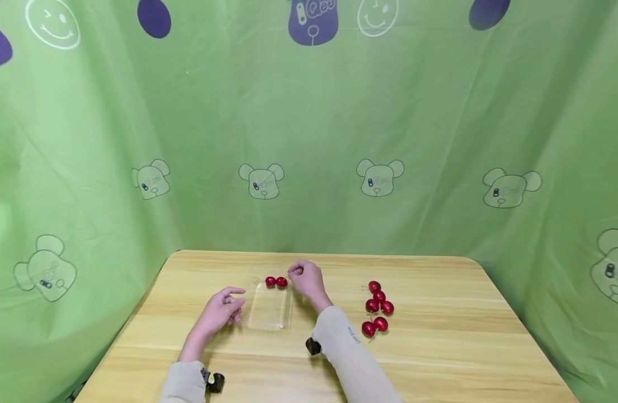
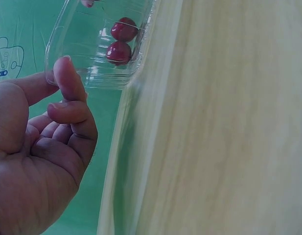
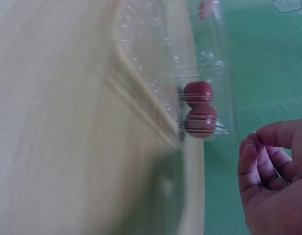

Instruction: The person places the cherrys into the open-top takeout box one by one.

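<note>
A clear plastic box [image 1: 268,326] lies on the table with two red cherries [image 1: 276,282] inside, at its far right part. Beside the far right corner, my right hand [image 1: 307,281] pinches between thumb and fingertips what looks like the thin stem of the nearer cherry [image 3: 200,121]. My left hand [image 1: 219,312] is at the box's left edge, fingers loosely bent, thumb and index finger apart in the head view. In the left wrist view, these fingertips [image 2: 67,78] overlap the box's rim [image 2: 48,54]; how firmly they touch it cannot be made out.
Several more red cherries [image 1: 380,296] with stems lie in a loose group on the wooden table [image 1: 439,347], right of my right forearm. A green curtain [image 1: 314,123] with printed bear heads hangs behind the table and along both sides.
</note>
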A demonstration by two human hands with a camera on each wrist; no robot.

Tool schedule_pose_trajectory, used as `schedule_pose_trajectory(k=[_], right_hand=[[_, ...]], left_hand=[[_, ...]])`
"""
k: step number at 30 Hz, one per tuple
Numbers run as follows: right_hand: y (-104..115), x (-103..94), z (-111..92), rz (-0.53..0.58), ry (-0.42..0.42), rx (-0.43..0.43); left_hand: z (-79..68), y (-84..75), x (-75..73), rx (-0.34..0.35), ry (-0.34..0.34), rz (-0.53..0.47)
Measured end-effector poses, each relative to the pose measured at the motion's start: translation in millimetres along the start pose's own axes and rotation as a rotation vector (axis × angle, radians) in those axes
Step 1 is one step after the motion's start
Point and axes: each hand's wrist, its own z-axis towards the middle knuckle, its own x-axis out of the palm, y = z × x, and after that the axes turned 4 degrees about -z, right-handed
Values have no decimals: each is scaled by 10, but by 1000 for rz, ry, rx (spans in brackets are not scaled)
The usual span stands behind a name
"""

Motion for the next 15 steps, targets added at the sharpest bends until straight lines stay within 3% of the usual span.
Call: schedule_pose_trajectory(k=[7, 15], right_hand=[[24, -259, -95, 19, -13, -45], [-102, -639, -175, 25, 14, -58]], left_hand=[[-10, -10, 29, -9, 0, 0], [-24, -6, 24, -15, -10, -4]])
